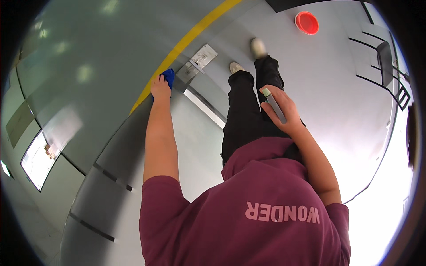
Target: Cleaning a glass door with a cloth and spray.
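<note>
My left hand (160, 88) is closed on a blue cloth (168, 78), held out at arm's length. It is beside the top corner of an upright grey panel (133, 133). I cannot tell if the cloth touches the panel. In front of my legs, my right hand (286, 111) is wrapped round a slim grey tube-shaped bottle (275, 106) with a pale green cap (266, 92). The cap end points away from me. My fingers hide part of the bottle.
A silver metal fitting (206, 55) is on the floor past the panel's edge strip (204, 106). A yellow line (191, 35) curves across the floor at the left. Far right are an orange-red bucket (307, 23) and a black-framed chair (385, 62).
</note>
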Available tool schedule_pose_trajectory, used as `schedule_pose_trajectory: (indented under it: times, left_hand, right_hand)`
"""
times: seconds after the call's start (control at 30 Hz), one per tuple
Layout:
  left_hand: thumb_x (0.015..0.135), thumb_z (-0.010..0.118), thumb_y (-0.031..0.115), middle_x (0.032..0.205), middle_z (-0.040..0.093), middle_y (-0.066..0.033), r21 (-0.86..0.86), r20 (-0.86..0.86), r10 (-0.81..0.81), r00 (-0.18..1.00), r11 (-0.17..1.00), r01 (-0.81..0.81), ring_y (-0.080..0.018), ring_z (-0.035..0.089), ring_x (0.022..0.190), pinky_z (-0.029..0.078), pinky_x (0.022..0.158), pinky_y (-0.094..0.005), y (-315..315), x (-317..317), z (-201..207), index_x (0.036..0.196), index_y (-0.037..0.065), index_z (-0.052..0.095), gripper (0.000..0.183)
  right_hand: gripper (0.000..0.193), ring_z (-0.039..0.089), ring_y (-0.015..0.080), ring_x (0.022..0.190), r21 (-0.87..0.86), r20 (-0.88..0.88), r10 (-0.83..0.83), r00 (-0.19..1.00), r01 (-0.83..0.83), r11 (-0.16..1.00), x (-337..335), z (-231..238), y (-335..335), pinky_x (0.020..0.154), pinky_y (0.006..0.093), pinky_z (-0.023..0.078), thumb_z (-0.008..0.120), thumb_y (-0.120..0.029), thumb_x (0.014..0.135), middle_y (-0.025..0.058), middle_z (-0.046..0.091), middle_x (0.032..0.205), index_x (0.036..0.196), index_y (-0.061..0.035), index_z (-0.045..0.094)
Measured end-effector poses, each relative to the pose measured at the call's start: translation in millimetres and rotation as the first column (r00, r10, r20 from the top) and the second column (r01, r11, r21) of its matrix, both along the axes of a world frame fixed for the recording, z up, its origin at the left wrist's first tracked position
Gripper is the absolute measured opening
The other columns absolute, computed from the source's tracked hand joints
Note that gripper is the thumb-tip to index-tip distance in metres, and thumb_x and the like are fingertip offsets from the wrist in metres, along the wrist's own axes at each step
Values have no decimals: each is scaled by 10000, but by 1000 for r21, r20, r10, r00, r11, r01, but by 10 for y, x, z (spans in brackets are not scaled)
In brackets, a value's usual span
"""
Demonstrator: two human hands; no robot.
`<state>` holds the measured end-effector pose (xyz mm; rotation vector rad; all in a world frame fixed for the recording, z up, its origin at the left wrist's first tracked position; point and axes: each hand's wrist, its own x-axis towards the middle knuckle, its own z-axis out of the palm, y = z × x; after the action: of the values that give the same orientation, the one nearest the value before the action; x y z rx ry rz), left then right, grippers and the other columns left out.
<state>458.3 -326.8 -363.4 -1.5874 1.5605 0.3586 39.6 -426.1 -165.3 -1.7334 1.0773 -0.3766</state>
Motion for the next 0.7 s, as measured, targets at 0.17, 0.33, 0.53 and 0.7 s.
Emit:
schedule_pose_trajectory:
  times: [0.17, 0.33, 0.53, 0.7]
  left_hand:
    - [907, 408, 255, 1403, 434, -25, -95, 30, -38, 999, 995, 40, -211, 331, 1321, 247, 1078, -393, 204, -13, -303, 1243, 143, 576, 392]
    - [885, 440, 228, 1147, 565, -28, 153, -98, -41, 994, 987, 56, -191, 475, 1130, 356, 932, -360, 801, -889, -621, 1090, 145, 644, 301]
    - [810, 535, 208, 1131, 596, -29, 273, -516, 122, 848, 962, 28, -188, 529, 1070, 366, 971, -370, 1712, -1862, -378, 990, 148, 692, 246]
    - [824, 514, 240, 1077, 597, -11, 265, -289, -71, 955, 952, 151, -175, 518, 1066, 365, 922, -372, 1393, -1407, -571, 1007, 164, 685, 261]
  right_hand:
    - [358, 588, 329, 985, 51, -33, 12, 999, -10, 999, 49, -70, 115, 826, 378, 478, 662, -117, 815, 120, 598, 1086, 1141, -75, 522]
    - [364, 591, 326, 976, 66, -50, 71, 996, -68, 996, 78, -117, 117, 804, 387, 482, 666, -114, 807, 115, 599, 1085, 1138, -84, 518]
    - [366, 590, 321, 975, 45, -33, 81, 996, -80, 996, 144, -78, 12, 804, 390, 483, 662, -85, 803, 107, 598, 1088, 1138, -80, 516]
    - [363, 590, 323, 967, 22, -41, 18, 999, -17, 1000, 154, -51, -10, 809, 378, 483, 662, -72, 802, 102, 600, 1082, 1138, -80, 524]
